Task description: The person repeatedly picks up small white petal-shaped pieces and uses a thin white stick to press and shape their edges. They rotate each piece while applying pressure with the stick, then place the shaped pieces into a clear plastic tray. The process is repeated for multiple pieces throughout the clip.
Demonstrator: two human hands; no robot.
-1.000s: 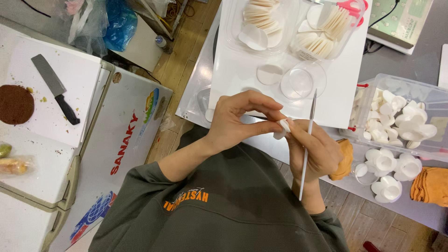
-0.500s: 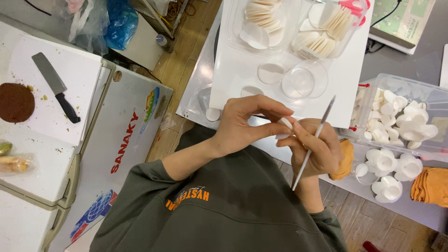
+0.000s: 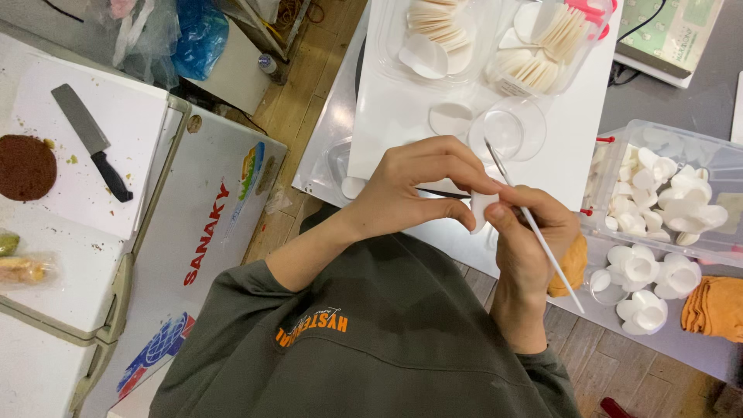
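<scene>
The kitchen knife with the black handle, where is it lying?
In the head view the knife lies at the far left on a white board, just right of a brown round disc, well away from both hands.

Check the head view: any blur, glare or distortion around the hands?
Head view: even, soft light with faint shadows; left hand, right hand and white piece are sharp; mild glare on the clear cup; wide-angle bending shows along the freezer edge.

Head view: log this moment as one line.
left hand: pinching white petal piece | right hand: holding thin white stick against it | nearby: clear bin of white flowers
</scene>
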